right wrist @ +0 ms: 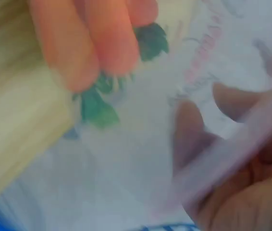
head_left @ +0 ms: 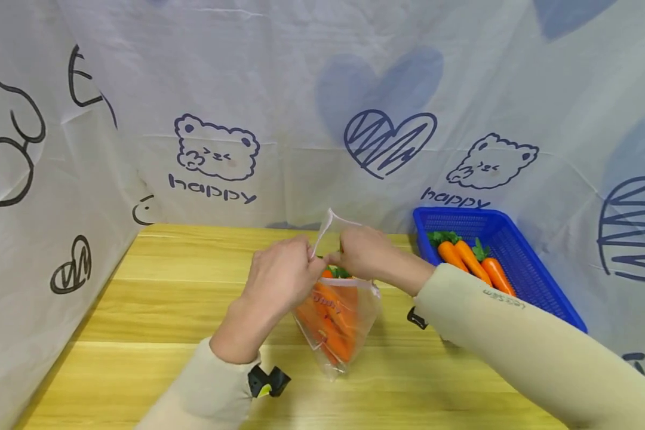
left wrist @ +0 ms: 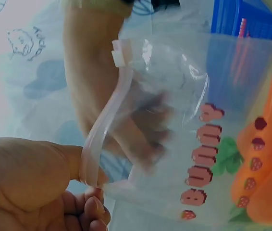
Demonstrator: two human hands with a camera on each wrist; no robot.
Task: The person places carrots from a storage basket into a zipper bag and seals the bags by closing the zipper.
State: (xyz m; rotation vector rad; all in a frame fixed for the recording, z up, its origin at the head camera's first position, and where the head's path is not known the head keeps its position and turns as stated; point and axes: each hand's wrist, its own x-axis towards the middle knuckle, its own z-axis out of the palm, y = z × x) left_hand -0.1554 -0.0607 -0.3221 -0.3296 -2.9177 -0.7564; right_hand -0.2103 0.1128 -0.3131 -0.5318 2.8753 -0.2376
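Observation:
My left hand (head_left: 280, 273) pinches the pink zip rim of a clear bag (head_left: 368, 316) between thumb and fingers. Printed letters and strawberries run down the bag in the left wrist view. Several orange carrots (head_left: 333, 325) with green tops lie in the lower part of the bag, which hangs tilted over the table. My right hand (head_left: 369, 254) is at the bag's mouth. Seen through the clear plastic in the left wrist view, its blurred fingers (left wrist: 145, 139) are spread loosely with nothing between them. A white slider (left wrist: 119, 58) sits at one end of the zip.
A blue plastic basket (head_left: 540, 263) with more carrots (head_left: 473, 263) stands at the right on the wooden table (head_left: 193, 298). A white cloth (head_left: 295, 119) printed with bears and hearts hangs behind the table and along its left side.

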